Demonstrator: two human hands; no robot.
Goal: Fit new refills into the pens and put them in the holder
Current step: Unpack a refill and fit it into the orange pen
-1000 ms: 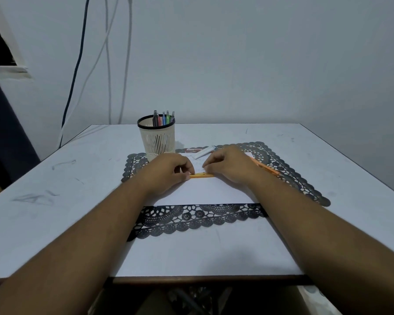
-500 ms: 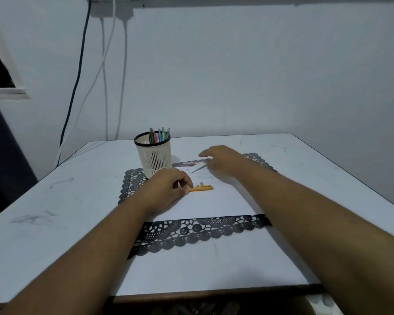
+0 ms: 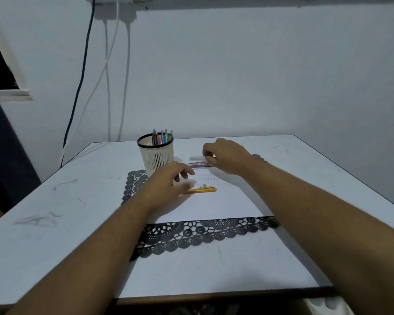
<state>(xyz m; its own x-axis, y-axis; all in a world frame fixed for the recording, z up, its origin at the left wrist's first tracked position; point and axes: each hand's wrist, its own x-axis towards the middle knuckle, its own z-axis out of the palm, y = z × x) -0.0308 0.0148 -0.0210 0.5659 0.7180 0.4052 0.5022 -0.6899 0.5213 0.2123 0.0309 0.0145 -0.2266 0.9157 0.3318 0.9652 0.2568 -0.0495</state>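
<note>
**Reaching for a refill while the orange pen waits**

Pale wall and dangling cables frame a white desk [image 3: 55, 201] laid with a black lace-edged mat [image 3: 191, 235] and a white sheet of paper [image 3: 225, 205]. On that sheet lies the slim orange pen barrel [image 3: 203, 190], flat and pointing sideways, with a tiny loose part [image 3: 204, 185] just beside it. Over its near end hangs the left hand [image 3: 168, 187], fingers loosely spread; whether the thumb touches the barrel cannot be told. Farther back, a dark printed refill packet [image 3: 198, 165] lies near a blurred whitish strip [image 3: 197, 158], and the right hand [image 3: 225, 158] hovers over both with fingers curled; whether it pinches anything yet is unclear. To the left stands the cream slotted plastic holder [image 3: 156, 155] with a black rim, several coloured pens [image 3: 162, 137] upright inside.

Judging by the layout, the step in hand is fetching a fresh refill. It likely goes best if the right hand pinches the refill near one end, while the left pins the barrel so it cannot roll, keeping the small part from being brushed away.
</note>
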